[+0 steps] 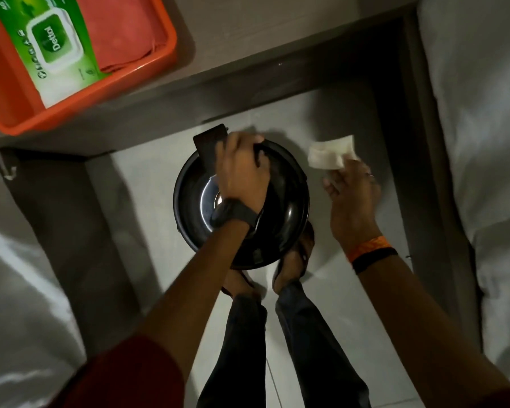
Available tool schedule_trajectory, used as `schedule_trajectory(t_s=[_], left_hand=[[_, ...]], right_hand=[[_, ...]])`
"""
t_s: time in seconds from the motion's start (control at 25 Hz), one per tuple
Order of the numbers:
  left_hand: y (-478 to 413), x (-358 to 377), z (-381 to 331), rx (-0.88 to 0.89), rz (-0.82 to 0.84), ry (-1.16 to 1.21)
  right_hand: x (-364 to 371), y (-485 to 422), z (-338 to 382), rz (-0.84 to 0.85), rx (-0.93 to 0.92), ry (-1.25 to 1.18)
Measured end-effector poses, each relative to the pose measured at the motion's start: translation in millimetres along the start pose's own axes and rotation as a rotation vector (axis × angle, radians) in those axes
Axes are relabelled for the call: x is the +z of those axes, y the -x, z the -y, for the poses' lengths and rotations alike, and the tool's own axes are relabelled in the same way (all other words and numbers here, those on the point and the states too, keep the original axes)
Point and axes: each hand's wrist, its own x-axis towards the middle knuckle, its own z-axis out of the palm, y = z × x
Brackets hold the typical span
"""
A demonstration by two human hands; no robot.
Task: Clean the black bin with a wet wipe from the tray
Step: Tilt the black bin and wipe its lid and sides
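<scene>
The round black metal bin [242, 201] is steadied at its rim by the left hand [242, 169], its grip clamped there, so the right hand [351, 195], pinching the white wet wipe [329, 156], can scrub.

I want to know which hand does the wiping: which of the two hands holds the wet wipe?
The right hand pinches the white wet wipe beside the black bin; the left hand, wearing a watch, grips the bin's rim instead.

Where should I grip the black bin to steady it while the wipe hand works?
Grip the black bin at its far rim, reaching from above, as the left hand does now. The bin stands upright and open on the floor, so its round rim is the reachable edge. That leaves the right hand, holding the wet wipe, free.
</scene>
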Motion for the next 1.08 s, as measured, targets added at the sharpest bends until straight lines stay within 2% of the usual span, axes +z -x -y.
schedule_trajectory(t_s=[0.08,0.12,0.2,0.28,0.4,0.44,0.52,0.6,0.72,0.84,1.08], left_hand=[[-38,17,-9,0.338,0.368,-0.308],[-54,28,-15,0.438,0.592,-0.426],[-73,50,-22,0.538,0.951,-0.630],[-77,67,-22,0.586,1.109,-0.740],[-70,69,-16,0.603,1.122,-0.765],[-66,66,-13,0.580,1.143,-0.753],[-57,55,-6,0.542,1.174,-0.697],[-51,38,4,0.568,1.123,-0.641],[-48,20,10,0.570,1.015,-0.586],[-50,24,13,0.605,0.958,-0.596],[-63,37,23,0.638,0.873,-0.543]], right_hand=[[-8,-24,5,-0.098,-0.181,0.153],[-11,-35,6,-0.106,-0.217,0.235],[-18,-54,4,-0.083,-0.160,0.294],[-28,-70,3,-0.022,-0.077,0.245],[-42,-82,-4,0.034,-0.008,0.004],[-44,-85,-8,0.015,-0.014,0.017],[-48,-90,-22,-0.060,-0.012,0.197],[-55,-100,-41,-0.109,0.019,0.388],[-70,-126,-78,-0.005,0.031,0.787],[-69,-164,-121,0.119,-0.107,1.273],[-38,-239,-199,0.108,-0.245,1.610]])
